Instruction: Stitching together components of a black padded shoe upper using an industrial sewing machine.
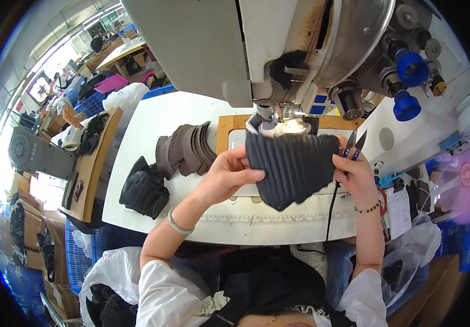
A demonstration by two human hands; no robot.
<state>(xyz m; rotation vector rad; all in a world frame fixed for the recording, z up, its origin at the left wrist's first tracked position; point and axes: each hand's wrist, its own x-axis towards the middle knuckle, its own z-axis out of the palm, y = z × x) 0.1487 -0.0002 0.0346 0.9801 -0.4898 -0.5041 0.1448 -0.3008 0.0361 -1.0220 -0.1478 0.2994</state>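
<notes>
A black fabric piece (292, 169) with stitched ribs is held up in front of the sewing machine's lit needle area (292, 127). My left hand (229, 175) pinches its left edge, thumb on the near face. At the opposite edge, my right hand (356, 171) grips the piece and also has thread snips (352, 151) tucked in its fingers, blades pointing up and away. Left of my left hand lie a fanned stack of dark brown pieces (186, 150) and a pile of black pieces (145, 188) on the white table (235, 220).
The machine head (191, 49) overhangs the table's far side, with blue knobs (411, 68) at upper right. A ruler strip (256, 218) runs along the near edge. A wooden side table (96, 169) stands left, above a blue crate (76, 248). Plastic bags (117, 272) flank my lap.
</notes>
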